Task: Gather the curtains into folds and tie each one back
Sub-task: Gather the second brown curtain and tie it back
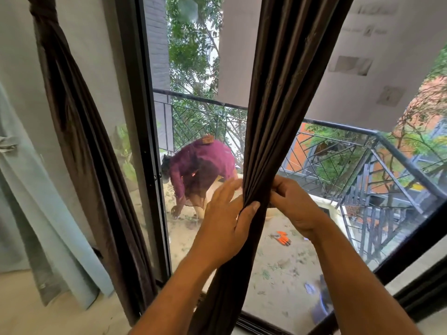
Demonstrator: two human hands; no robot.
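Left hand point(223, 222) and right hand point(294, 205) both pinching the gathered brown curtain point(273, 112)

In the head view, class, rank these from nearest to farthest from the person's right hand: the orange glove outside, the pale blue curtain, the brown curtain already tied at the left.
From the right hand:
1. Orange glove, just below it, outside on the sandy ground.
2. Tied brown curtain, left of the window frame.
3. Pale blue curtain, at the far left edge.

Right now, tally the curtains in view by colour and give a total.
Dark brown curtains: 2, one knotted at left, one gripped by the left hand and right hand at centre.
Light blue curtain: 1.
Total: 3.
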